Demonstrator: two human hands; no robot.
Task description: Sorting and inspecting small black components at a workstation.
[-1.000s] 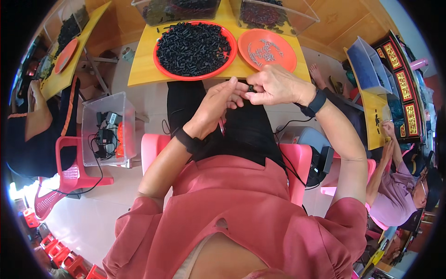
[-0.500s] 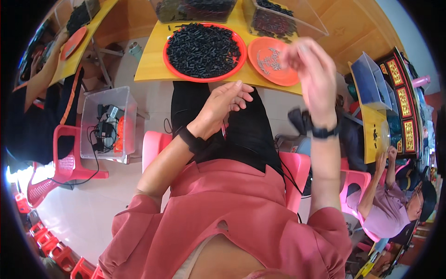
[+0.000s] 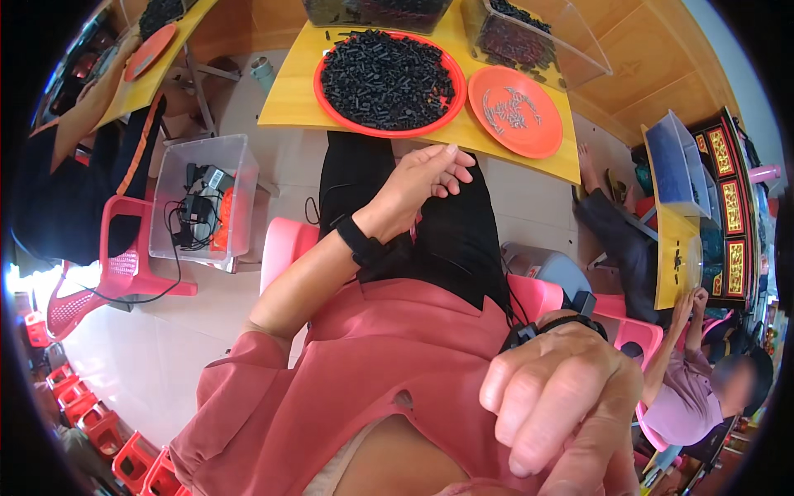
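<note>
In front of the table edge, over my lap, my left hand (image 3: pixel 434 175) is closed with the thumb against the bent fingers. Whatever it may hold is too small or hidden. My right hand (image 3: pixel 571 397) is raised close at the lower right, its fingers loosely bent and apart, with nothing visible in them. Part of it runs off the lower edge. A red round tray (image 3: pixel 324 106) heaped with short black tube-like pieces (image 3: pixel 389 81) stands on the yellow table (image 3: pixel 289 91). To its right, an orange-red plate (image 3: pixel 542 132) holds small silvery pins (image 3: pixel 513 107).
Clear bins (image 3: pixel 571 41) of black pieces stand at the table's back. On the left is a clear box (image 3: pixel 157 211) with cables and adapters. Pink chairs (image 3: pixel 124 248) stand nearby. One person (image 3: pixel 695 388) works at a side table on the right, another (image 3: pixel 74 190) at the left.
My right hand has moved from above the orange-red plate down and back toward me, uncovering the plate. My left hand keeps nearly the same pose. The whole view has shifted slightly.
</note>
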